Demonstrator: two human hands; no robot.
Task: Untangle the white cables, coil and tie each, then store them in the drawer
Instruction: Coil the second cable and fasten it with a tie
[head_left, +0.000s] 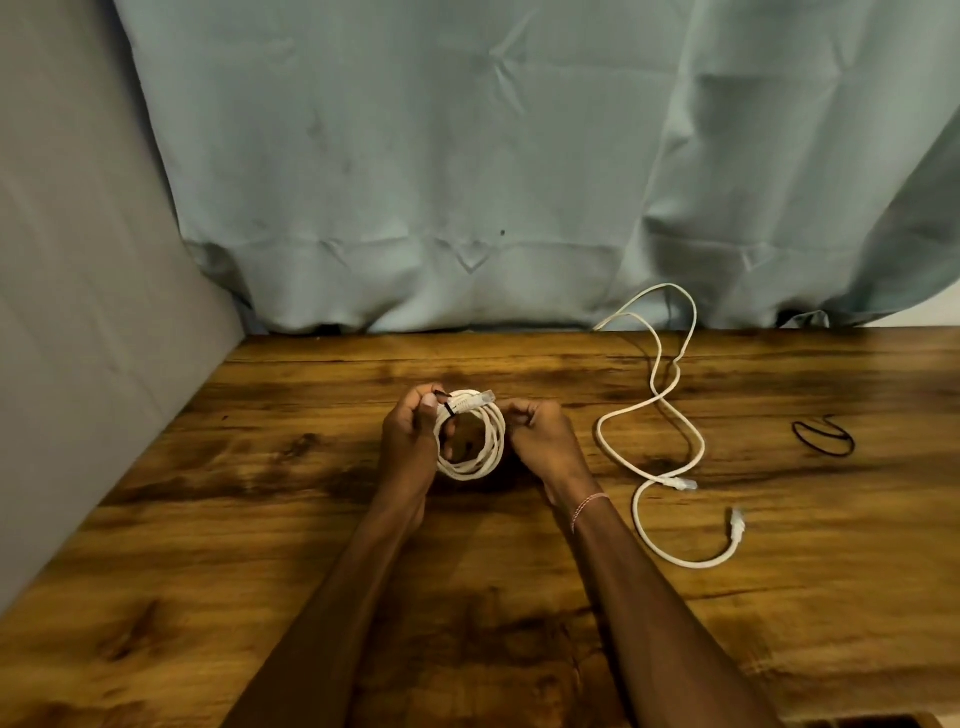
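Both hands' fingers (423, 410) pinch coiled cable (475, 441) sides.

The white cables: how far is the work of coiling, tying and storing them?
Done: one cable is wound into a coil. In hand: left hand and right hand hold it, with a black tie at its top. Left: the loose cable on the table, the spare black tie, storing both.

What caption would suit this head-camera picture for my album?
Both hands, left and right, hold a coiled white cable over the wooden table; a second cable lies loose.
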